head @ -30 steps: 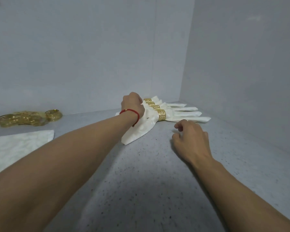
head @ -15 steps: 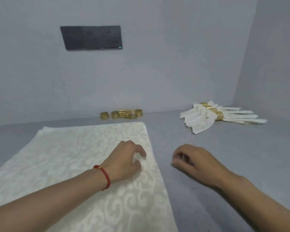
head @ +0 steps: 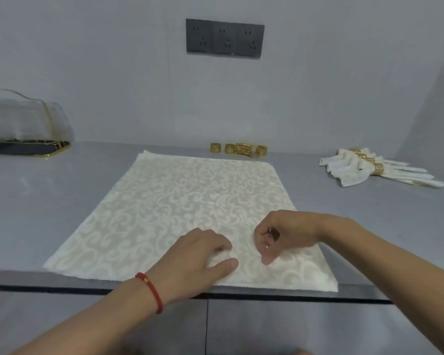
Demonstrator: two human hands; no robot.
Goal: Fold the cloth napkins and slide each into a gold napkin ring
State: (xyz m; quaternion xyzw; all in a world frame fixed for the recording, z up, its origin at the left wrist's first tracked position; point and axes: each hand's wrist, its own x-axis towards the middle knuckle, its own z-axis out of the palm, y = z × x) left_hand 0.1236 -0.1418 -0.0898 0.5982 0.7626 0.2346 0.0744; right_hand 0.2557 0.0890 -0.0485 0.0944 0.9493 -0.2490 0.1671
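Behind napkin [head: 180, 201]: loose rings [head: 239, 149], ringed bundles [head: 369, 170].

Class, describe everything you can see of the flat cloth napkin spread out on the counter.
The napkin is a cream, roughly square cloth with a woven scroll pattern. It lies unfolded and flat on the grey counter, its near edge along the counter's front edge. The left hand and the right hand both touch it near the front, fingers curled onto the cloth, which puckers slightly between them. The loose gold rings sit just beyond its far edge.
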